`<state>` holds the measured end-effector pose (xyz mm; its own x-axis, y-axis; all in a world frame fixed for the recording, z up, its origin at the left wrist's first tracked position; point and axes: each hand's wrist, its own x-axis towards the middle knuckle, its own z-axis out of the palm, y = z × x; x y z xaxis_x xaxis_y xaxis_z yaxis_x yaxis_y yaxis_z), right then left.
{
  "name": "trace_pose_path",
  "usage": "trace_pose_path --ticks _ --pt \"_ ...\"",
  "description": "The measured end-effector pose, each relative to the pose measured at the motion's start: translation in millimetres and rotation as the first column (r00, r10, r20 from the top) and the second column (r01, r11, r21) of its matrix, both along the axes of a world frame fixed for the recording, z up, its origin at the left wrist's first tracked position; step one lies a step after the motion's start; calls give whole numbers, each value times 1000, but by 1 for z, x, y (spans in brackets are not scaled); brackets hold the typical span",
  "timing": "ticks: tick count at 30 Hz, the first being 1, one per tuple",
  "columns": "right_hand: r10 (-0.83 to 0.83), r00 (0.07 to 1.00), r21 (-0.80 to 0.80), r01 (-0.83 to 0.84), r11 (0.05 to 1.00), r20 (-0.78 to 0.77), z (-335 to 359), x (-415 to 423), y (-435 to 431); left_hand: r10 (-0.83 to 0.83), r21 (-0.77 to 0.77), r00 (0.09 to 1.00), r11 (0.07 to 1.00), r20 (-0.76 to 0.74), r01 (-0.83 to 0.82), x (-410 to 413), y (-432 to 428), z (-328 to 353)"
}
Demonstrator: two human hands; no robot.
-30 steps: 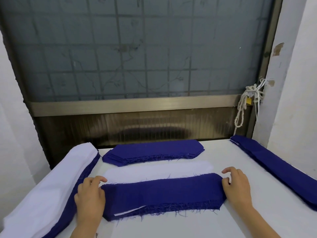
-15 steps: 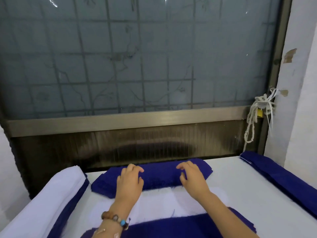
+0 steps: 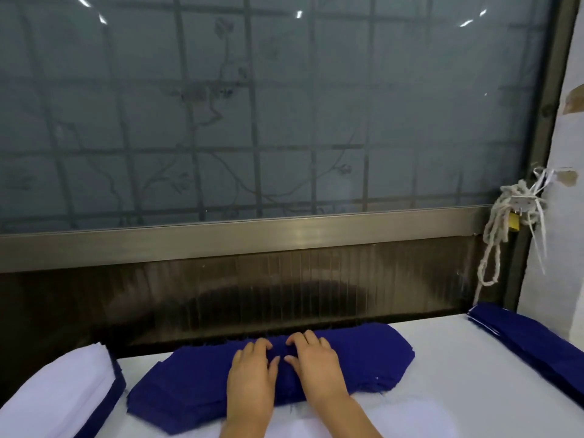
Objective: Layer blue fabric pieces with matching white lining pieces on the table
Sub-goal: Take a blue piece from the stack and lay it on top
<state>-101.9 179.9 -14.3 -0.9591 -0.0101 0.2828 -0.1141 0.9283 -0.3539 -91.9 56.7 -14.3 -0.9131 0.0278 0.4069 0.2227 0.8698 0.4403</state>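
— Two hands down, left hand and right hand, side by side on the blue fabric stack.
— Gripping?
— Cannot tell: fingers arched, tips pressed into the top piece.
— Stack's place?
— Far edge of the table, below the window. White lining stack at left, another blue pile at right.

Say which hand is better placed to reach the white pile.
Left. Both rest on the blue stack, but the left hand is nearer the white pile; the right hand would have to cross it.
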Motion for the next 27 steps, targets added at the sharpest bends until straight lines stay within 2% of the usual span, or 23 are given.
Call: trace_pose_path --ticks 6,14,18,23,27 --pt "-97 995 -8 97 995 -28 -3 1 -6 59 -124 997 990 -45 -64 1 -2 -4" --pt "-132 989 13 133 991 -64 -3 9 -6 19 -143 998 989 -54 -27 7 -6 -2" --pt "-102 992 24 104 994 -72 -2 9 -4 -13 -142 999 990 -52 5 6 -8 -1" --pt "-52 997 48 55 997 -63 -1 9 -1 -32 -119 999 992 23 34 2 -8 -1" --pt "-46 995 15 47 999 -83 -1 10 0 -67 -111 998 992 -20 64 3 -11 -1"
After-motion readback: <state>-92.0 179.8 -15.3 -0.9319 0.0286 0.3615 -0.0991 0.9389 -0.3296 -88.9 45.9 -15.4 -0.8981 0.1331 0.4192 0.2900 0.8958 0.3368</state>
